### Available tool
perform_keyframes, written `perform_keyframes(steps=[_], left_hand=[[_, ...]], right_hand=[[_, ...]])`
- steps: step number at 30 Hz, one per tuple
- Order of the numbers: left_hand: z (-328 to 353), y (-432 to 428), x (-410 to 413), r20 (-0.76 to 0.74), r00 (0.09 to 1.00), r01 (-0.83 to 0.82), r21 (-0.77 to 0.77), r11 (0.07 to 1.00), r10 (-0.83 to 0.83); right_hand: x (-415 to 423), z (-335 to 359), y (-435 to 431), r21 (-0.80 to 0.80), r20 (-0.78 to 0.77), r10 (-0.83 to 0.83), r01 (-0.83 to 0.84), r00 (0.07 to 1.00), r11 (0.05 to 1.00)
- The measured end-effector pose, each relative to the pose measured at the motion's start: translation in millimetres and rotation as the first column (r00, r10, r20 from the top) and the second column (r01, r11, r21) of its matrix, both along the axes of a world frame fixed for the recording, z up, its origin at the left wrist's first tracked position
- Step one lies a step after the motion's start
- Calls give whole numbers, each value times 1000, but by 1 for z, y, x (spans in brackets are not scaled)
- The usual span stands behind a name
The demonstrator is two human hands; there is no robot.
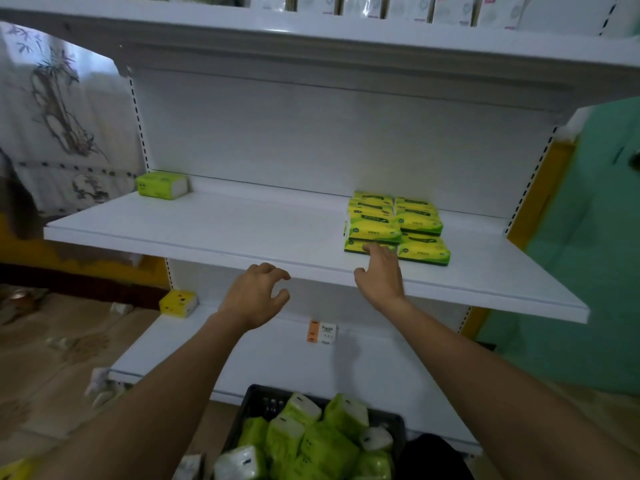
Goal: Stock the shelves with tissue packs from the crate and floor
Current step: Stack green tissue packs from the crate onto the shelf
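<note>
Two tissue pack rows (415,220) lie at 2 o'clock on the white shelf (225,230), long axes crosswise; your right hand (381,275) touches them straight-fingered, left hand (256,296) slack, empty.

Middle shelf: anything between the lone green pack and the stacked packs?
Nothing: in the head view, only bare white shelf runs between the lone green pack and the stacked packs.

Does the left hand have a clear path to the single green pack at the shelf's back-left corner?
Probably yes. The left hand holds nothing at the front edge, and the shelf lies bare between it and the green pack, though that sits far back, so expect a stretch.
</note>
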State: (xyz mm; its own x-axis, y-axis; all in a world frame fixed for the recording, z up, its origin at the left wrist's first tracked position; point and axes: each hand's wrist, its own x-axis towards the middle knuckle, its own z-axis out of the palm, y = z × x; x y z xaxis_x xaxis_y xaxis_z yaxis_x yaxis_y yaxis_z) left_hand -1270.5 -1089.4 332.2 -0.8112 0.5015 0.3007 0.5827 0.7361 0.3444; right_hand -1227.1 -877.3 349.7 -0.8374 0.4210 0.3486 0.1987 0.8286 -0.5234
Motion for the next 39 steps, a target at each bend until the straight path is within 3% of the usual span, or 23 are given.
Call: perform_keyframes(steps=[12,23,34,39], left_hand=[[-13,-46,28,17,999,-28,5,1000,28],[-91,-68,0,190,975,-101,-82,991,115],[-185,-84,-5,411,899,-96,-153,984,152],[-223,-89,-3,435,887,-114,-127,985,159]], right_hand=[[20,-25,-34,11,175,66,-69,982,998],[8,-135,-69,-203,370,232,-165,900,965],[4,-241,-83,-246,587,320,-212,744,946],[31,-302,-88,-207,765,370,-344,526,916]])
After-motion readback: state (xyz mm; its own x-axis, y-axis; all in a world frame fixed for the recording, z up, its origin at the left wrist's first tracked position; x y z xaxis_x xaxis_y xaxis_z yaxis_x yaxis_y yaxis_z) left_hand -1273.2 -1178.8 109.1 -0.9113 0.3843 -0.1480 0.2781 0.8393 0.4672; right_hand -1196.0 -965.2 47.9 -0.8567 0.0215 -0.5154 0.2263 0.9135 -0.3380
